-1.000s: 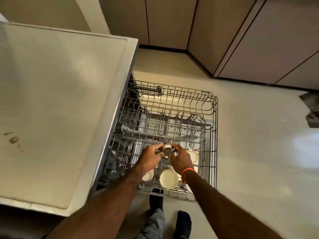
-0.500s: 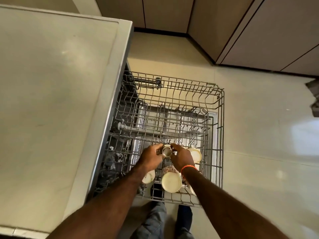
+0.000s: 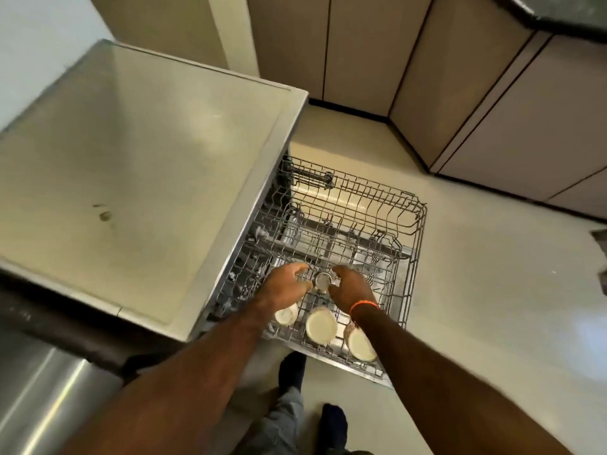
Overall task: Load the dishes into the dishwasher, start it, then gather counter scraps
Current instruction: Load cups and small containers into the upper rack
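Warm, fairly dim indoor light; soft glare on the floor [image 3: 584,366] at right and the countertop [image 3: 138,165]. Motion-blurred throughout, wide-angle bending at edges.

1. I stand over the pulled-out dishwasher rack [image 3: 407,224], a grey wire basket above the pale floor [image 3: 492,290].
2. My left hand [image 3: 289,285] and my right hand [image 3: 351,290] both reach into the rack, with a small steel cup [image 3: 323,281] between them. The fingers of both hands curl at its sides, though the picture is blurred there.
3. My right wrist carries an orange band [image 3: 363,304].
4. Three cream dishes [image 3: 321,329] stand in the near row of the rack, close to my wrists.
5. The table [image 3: 131,178] lies to the left, with a small brown stain [image 3: 104,215] on it.
6. Brown cabinets [image 3: 361,54] stand behind.
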A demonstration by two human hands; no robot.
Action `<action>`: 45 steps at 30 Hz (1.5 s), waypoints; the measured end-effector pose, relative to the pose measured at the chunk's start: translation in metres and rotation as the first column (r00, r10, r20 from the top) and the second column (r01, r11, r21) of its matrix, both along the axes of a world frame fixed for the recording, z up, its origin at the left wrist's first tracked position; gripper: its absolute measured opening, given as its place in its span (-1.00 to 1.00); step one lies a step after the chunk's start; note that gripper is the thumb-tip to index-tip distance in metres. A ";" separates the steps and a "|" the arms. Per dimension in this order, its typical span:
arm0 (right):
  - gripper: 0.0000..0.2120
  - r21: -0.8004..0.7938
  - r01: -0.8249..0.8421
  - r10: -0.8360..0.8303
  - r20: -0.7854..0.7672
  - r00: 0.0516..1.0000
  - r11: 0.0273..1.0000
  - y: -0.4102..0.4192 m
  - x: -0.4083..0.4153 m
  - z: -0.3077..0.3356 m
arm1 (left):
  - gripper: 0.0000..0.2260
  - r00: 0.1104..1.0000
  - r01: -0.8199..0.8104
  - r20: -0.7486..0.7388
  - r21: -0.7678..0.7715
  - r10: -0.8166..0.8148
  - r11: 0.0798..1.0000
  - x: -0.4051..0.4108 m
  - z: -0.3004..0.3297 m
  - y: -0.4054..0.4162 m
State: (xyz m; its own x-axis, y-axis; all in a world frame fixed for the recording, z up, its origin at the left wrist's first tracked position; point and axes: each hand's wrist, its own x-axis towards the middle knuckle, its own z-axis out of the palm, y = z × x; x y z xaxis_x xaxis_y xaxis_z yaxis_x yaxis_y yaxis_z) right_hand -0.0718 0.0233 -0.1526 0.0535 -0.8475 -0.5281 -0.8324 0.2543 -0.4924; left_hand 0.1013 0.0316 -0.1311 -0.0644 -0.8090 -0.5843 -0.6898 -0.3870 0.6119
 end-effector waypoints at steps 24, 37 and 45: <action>-0.61 -0.494 -0.652 0.774 0.072 0.629 0.575 0.151 0.216 0.211 | -0.53 0.659 -0.500 0.176 -0.623 0.731 0.601 0.176 0.175 0.298; -0.50 -0.476 -0.809 0.937 0.126 0.325 0.344 0.264 0.441 0.208 | -0.42 0.266 -0.585 0.174 -0.753 0.948 0.302 0.352 0.183 0.450; -0.48 -0.374 -0.903 0.977 0.113 0.180 0.210 0.317 0.548 0.195 | -0.18 0.200 -0.780 0.138 -0.577 0.970 0.243 0.441 0.157 0.503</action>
